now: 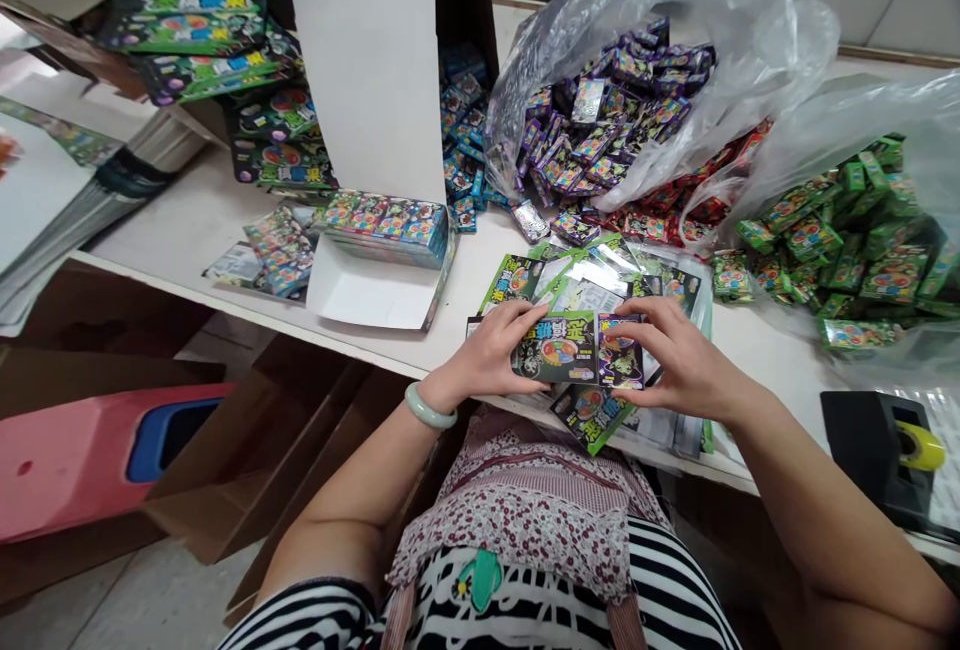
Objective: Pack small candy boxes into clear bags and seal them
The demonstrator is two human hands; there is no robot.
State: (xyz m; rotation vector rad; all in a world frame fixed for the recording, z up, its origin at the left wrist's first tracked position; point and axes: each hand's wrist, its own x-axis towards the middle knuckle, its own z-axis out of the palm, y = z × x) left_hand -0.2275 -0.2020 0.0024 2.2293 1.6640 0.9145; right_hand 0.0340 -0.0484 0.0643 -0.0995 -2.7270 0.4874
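Left hand: the left hand (501,348) reaches in from the near edge, spread in a C, index finger along the top and thumb at the bottom, grasping the left end of the card (559,355).
Left arm: the forearm slants up and inward from a bent elbow; a pale bangle (430,407) circles the wrist.
Right hand: the right hand (686,358) mirrors it, fingers arched over the top and thumb below, grasping the purple pack (622,362).
Right arm: the forearm slants up and leftward to the wrist, the elbow out wide at the lower right.
Card: black and green, between the hands, above the pile, its printed face up.
Purple pack: beside the card's right edge; whether the two are joined, I cannot tell.
Pile: the pile (514,277) of cards and clear sleeves lies under both hands on the table (780,340).
Bags: beyond the hands, one clear bag (780,40) around purple packs, another at right around green packs (896,272).
Box: the open white box (367,290) stands left of the left hand, lid raised.
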